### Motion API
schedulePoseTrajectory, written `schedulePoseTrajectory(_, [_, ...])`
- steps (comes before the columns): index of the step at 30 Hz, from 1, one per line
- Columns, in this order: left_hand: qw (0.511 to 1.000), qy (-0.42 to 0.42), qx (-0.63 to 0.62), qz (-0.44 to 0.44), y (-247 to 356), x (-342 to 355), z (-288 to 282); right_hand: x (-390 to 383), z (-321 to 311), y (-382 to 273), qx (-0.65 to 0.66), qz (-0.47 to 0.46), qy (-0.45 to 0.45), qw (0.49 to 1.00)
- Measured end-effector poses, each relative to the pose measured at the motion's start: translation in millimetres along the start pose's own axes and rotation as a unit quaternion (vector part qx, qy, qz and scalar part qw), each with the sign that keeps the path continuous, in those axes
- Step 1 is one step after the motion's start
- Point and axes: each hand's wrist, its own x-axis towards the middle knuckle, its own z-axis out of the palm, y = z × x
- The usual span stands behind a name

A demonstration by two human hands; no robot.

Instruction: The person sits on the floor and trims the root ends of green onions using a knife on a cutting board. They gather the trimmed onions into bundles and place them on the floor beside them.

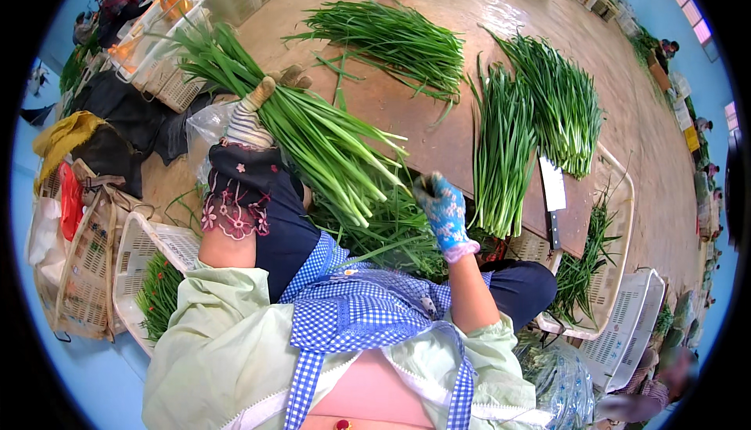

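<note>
My left hand (254, 109), in a striped glove, is closed around a bunch of long green chives (321, 141), pale ends pointing right. My right hand (438, 199), in a blue patterned glove, is closed beside those pale ends; what its fingers hold is too small to tell. Loose greens (368, 234) lie below. On the brown board (415, 141) rest a horizontal pile of chives (379, 43), an upright bundle (501, 164) and a larger bundle (559, 109). A cleaver with a black handle (551, 188) lies on the board's right, beside the bundles.
Crates with greens stand at my right (614, 274) and left (168, 238). Dark cloths (117, 133) and a white basket (164, 78) are at upper left. Other people (117, 4) sit along the edges, including one at lower right (657, 379). The floor (641, 227) surrounds the board.
</note>
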Motion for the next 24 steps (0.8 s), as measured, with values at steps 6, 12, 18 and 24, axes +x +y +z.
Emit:
schedulePoseTrajectory(6, [1.0, 0.002, 0.008, 0.011, 14.1, -1.5, -15.9, -11.4, -19.4, 15.4, -0.087, -0.019, -0.076, 0.993])
schedulePoseTrajectory(12, [1.0, 0.016, 0.015, -0.002, 10.3, -2.4, -13.5, 21.6, -12.2, -58.2, 0.409, 0.115, -0.153, 0.892])
schedulePoseTrajectory(18, [0.999, -0.016, 0.023, -0.016, 0.9, -6.3, -5.5, 13.1, 23.2, -42.9, 0.303, 0.087, -0.075, 0.946])
schedulePoseTrajectory(24, [0.998, -0.019, 0.055, 0.019, 16.8, -3.2, -32.2, -21.4, 2.3, 18.9, -0.187, -0.013, -0.003, 0.982])
